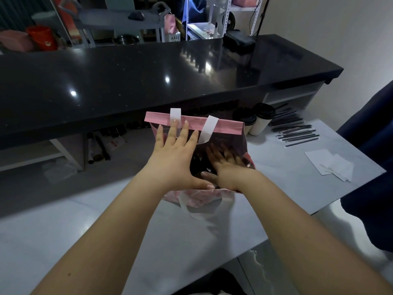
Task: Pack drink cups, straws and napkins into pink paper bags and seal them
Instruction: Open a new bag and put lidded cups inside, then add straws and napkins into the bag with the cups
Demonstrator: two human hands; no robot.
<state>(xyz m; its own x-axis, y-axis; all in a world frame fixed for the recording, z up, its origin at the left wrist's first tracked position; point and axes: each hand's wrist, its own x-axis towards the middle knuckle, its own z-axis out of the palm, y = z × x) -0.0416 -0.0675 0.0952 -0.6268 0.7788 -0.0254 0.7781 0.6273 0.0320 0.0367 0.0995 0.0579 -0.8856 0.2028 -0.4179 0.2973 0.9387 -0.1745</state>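
1. One pink paper bag (225, 126) stands on the white table (276, 188), near its far edge. The open mouth faces up toward the camera. The long axis of the mouth runs left to right, with the folded far rim dipping slightly to the right.
2. The left hand (176, 154) lies flat with its fingers spread and straight. Its fingertips press on the far rim between the two ends of a white handle (209, 128), and it grips nothing.
3. The right hand (227, 167) reaches down inside the bag with its fingers splayed over dark shapes there. It is blurred, but the fingers look straight and hold nothing.
4. A black counter (148, 77) rises right behind the bag, so there is little room on that side. Bare tabletop lies in front of the bag and to its left.
5. Two white cups (262, 120) with black lids stand just beside the bag's far right corner. Dark-wrapped straws (297, 133) fan out further right, and white napkins (331, 165) lie near the table's right edge.
6. The bag is pale pink with a folded band along its top. A second white handle (191, 209) droops over the near wall.
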